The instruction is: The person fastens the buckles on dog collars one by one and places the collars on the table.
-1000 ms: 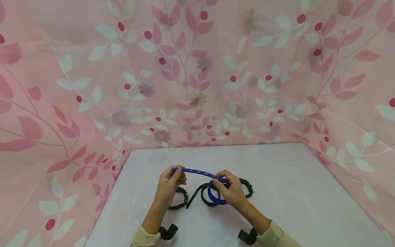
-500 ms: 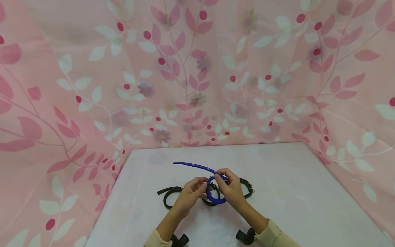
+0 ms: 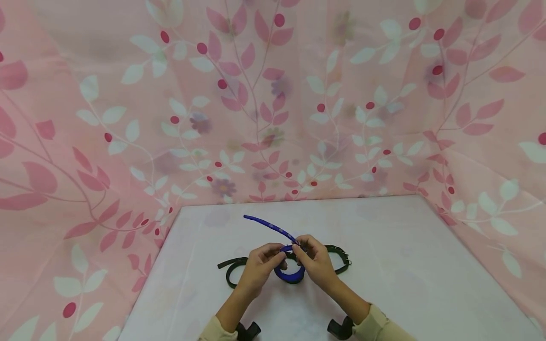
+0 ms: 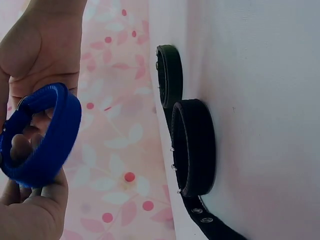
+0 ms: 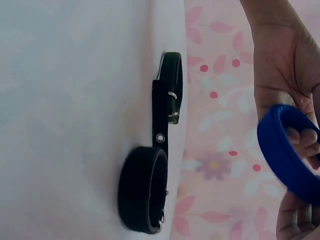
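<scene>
A blue collar, padded and buckled into a loop, is held up over the table between my two hands. Its loose strap end, dotted with metal eyelets, points up and away to the left. My left hand pinches the left of the loop between thumb and fingers. At the upper right, where the strap leaves the loop, my right hand pinches the collar; its fingers cover the buckle area. In the left wrist view, the blue loop stands clear of the black collars, with fingers showing through it.
A black collar with its strap stretched left lies partly behind my left hand. To the right, another black collar rests beyond my right hand. A third is mostly hidden behind the blue loop. Pink floral cloth surrounds the white table.
My left hand lets go of the strap's tip and moves right and down to the loop. The freed strap tilts further upward, and the loop shifts slightly left.
</scene>
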